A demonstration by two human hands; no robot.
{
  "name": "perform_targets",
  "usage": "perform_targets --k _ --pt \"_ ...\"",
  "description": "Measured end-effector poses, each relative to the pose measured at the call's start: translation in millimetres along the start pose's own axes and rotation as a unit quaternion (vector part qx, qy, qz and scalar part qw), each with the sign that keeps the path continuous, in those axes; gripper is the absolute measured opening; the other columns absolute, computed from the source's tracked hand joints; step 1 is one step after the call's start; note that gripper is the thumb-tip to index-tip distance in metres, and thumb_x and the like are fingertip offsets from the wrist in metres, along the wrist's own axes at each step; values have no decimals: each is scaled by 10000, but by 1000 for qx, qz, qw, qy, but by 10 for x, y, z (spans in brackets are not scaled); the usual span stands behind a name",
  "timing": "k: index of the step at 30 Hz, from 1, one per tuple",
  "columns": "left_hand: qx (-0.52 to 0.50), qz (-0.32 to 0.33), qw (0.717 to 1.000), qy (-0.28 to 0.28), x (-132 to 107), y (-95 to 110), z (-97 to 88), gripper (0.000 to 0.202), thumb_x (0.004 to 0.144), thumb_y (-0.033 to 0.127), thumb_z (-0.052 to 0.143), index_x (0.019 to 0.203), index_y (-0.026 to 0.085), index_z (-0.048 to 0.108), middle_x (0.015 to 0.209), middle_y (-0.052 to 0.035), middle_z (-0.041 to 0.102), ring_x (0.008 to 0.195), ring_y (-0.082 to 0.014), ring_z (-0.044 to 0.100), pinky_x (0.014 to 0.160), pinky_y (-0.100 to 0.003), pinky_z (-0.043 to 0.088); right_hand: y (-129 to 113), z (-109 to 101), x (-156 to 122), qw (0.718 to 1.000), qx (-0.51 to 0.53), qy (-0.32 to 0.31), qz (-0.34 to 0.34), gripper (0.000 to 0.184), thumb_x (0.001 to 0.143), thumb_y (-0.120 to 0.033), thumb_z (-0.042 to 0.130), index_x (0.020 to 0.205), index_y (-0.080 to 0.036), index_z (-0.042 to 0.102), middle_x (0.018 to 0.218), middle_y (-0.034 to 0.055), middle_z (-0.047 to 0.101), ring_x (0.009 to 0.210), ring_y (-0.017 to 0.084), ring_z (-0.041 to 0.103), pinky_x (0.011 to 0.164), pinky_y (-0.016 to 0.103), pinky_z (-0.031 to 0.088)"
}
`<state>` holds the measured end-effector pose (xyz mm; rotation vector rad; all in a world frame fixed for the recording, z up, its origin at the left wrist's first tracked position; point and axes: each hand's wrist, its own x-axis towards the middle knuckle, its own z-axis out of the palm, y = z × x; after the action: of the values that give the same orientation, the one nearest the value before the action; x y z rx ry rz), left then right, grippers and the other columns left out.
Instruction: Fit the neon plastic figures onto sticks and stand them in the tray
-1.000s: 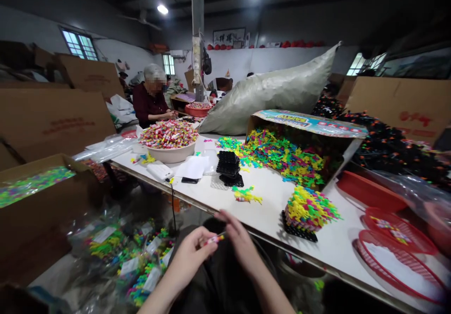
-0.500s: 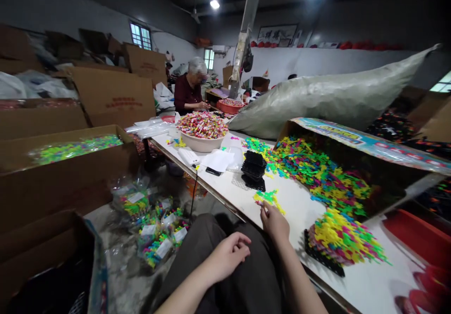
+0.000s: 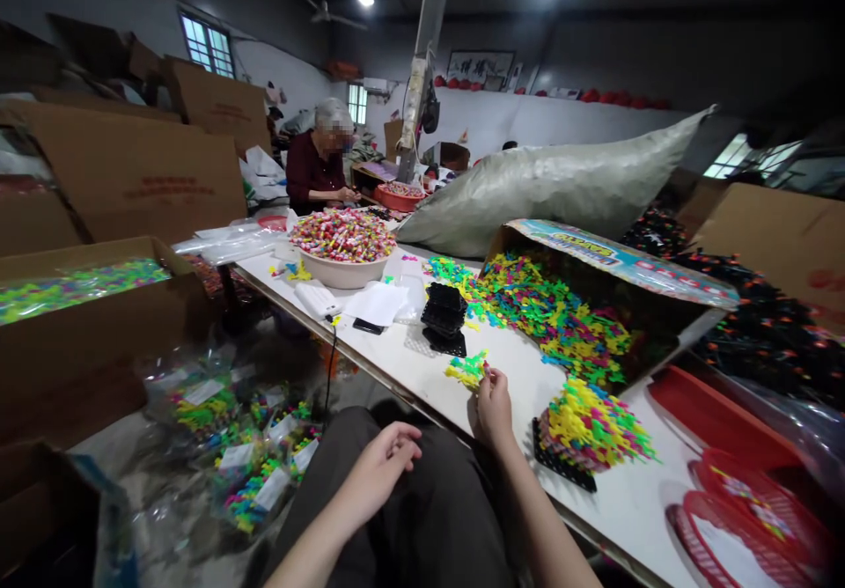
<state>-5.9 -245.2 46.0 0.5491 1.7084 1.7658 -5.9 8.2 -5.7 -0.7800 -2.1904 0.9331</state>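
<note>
Head view: far, a bulging sack [image 3: 554,185] blocks the space behind the box [image 3: 594,258], whose heap [image 3: 561,311] suggests much is left. Near right, a loaded rack [image 3: 564,466] looks largely done; stacked black racks [image 3: 444,311] seem unused. My left hand [image 3: 386,458] lies half-curled, apparently holding nothing; my right hand [image 3: 495,401], beside a loose cluster [image 3: 466,369], pinches a small reddish piece [image 3: 487,366].

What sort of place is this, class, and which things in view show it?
Probably a workshop or factory handling little plastic items: a tub piled with colourful pieces, an open carton spilling bright shapes onto a white table, and filled clear bags on the floor.
</note>
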Motion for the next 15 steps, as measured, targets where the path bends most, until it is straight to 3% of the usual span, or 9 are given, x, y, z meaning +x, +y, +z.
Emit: perform_targets --k 4,9,15 --pt "2 2 1000 16 33 -60 -20 322 751 416 478 919 145 518 772 -36 555 684 -129 495 695 -273 374 -54 0 12 997 -64 -34 3 374 774 -304 377 1090 -130 474 1046 128 578 948 219 549 768 294 418" --pt "1 6 1000 21 21 -30 18 307 750 406 488 909 146 519 760 -28 548 669 -120 491 669 -258 373 -177 -6 -39 976 -185 -113 -19 361 779 -369 424 1084 -217 542 1021 71 614 910 219 572 716 300 414" --pt "11 -3 1000 22 -4 21 122 301 756 402 487 909 147 528 769 -34 561 681 -123 502 666 -256 375 -147 -47 -34 976 -148 -146 -69 312 770 -360 453 1012 -217 589 961 56 632 874 211 574 703 290 416"
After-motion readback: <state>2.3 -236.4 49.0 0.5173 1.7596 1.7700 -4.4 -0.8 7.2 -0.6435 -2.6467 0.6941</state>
